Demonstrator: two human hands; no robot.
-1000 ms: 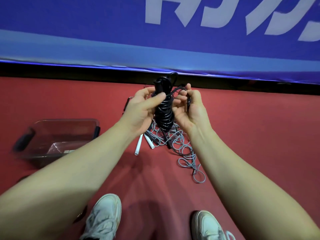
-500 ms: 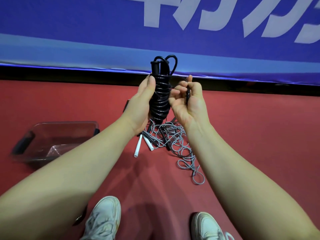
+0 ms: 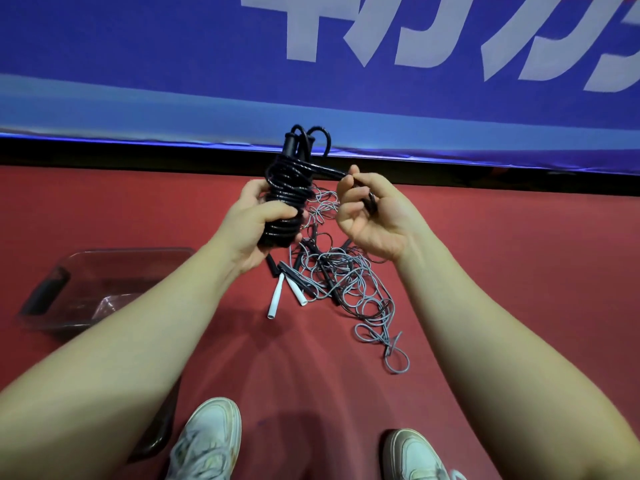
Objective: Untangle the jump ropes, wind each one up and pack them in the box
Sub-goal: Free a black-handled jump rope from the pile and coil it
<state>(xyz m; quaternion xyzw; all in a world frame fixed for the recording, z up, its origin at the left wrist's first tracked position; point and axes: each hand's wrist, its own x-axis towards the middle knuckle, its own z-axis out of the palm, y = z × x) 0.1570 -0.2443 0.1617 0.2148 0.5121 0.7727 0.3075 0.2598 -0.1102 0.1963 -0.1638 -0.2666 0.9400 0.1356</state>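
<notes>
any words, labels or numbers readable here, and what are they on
On the blue wall banner: large white characters, cut off by the frame's top edge, not readable as words.
On the coiled black jump rope, grey ropes, clear plastic box and white shoes: no text visible.

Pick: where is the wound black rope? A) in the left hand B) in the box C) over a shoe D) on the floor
A: the left hand grips the black rope coil in the air, and the right hand pinches its free end.
</notes>
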